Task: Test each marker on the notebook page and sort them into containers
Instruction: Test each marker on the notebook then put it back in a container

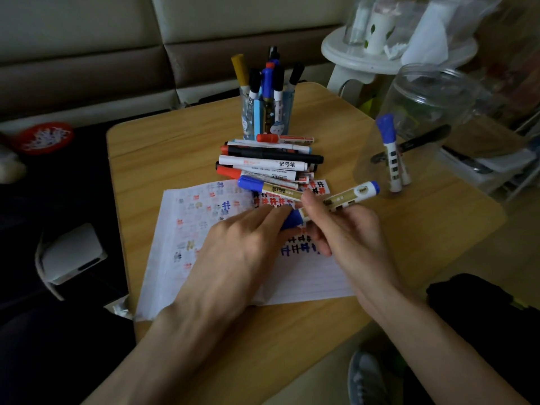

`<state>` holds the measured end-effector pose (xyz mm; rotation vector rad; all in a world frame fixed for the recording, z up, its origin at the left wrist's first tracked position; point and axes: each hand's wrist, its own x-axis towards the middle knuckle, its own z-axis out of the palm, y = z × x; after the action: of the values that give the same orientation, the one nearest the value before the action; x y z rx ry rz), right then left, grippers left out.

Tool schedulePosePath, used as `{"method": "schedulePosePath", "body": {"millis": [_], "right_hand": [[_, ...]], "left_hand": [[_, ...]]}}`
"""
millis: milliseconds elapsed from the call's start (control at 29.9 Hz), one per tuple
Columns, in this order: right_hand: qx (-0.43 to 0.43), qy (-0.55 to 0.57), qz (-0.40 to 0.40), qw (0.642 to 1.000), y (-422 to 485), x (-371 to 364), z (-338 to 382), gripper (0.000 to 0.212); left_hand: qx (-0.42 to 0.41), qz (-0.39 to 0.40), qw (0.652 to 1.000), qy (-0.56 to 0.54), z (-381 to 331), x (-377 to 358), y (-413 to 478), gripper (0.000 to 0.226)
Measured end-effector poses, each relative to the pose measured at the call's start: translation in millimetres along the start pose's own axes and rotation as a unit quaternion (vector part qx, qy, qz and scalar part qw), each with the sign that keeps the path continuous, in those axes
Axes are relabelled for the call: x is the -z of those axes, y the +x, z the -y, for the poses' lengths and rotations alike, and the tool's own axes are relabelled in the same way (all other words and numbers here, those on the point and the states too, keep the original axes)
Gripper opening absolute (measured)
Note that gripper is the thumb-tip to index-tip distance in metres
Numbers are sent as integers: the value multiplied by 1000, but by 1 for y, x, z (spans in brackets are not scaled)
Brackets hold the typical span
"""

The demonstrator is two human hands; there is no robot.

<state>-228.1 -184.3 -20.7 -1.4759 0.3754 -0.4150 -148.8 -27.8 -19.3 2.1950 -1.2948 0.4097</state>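
The task looks partly done. The notebook page (204,229) lying open on the tabletop (163,147) already carries many rows of red, blue and black test marks, yet a pile of markers (263,163) lies just beyond its far edge, not yet in any container, so a good share of testing and sorting seems to be left. The marker in hand is the gold-banded marker (347,197), held over the page. The right hand (350,238) has its grip closed around the barrel, and the left hand (242,244) pinches the blue cap (292,220) at the near end. Whether the cap is coming off or going on cannot be told. Two containers are in use. A patterned pen cup (287,112) behind the pile stands packed with upright markers, their caps black, blue and yellow. To the right, a clear plastic jar (438,92) holds two white-barrelled markers (393,159), the nearer one blue-capped, leaning against its wall. A dark pen-like shape shows through the jar, but whether it lies inside or behind is unclear.
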Motion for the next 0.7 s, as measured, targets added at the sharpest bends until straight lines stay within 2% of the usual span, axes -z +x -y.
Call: {"method": "schedulePosePath", "body": {"millis": [67,234,435,569,703], "right_hand": [[2,-7,11,1000,1,2,4,48],[7,-14,29,999,2,9,7,52],[-9,-38,36,999,2,12,6,38],[-32,-33,12,999,3,11,4,35],[-35,13,-22,999,1,1,-2,48]], "left_hand": [[10,17,999,-30,0,-1,0,31],[60,27,987,-145,5,-8,4,17],[105,99,956,-254,8,-6,8,32],[100,82,969,-213,5,-12,6,25],[72,34,992,-102,2,-16,1,14]]}}
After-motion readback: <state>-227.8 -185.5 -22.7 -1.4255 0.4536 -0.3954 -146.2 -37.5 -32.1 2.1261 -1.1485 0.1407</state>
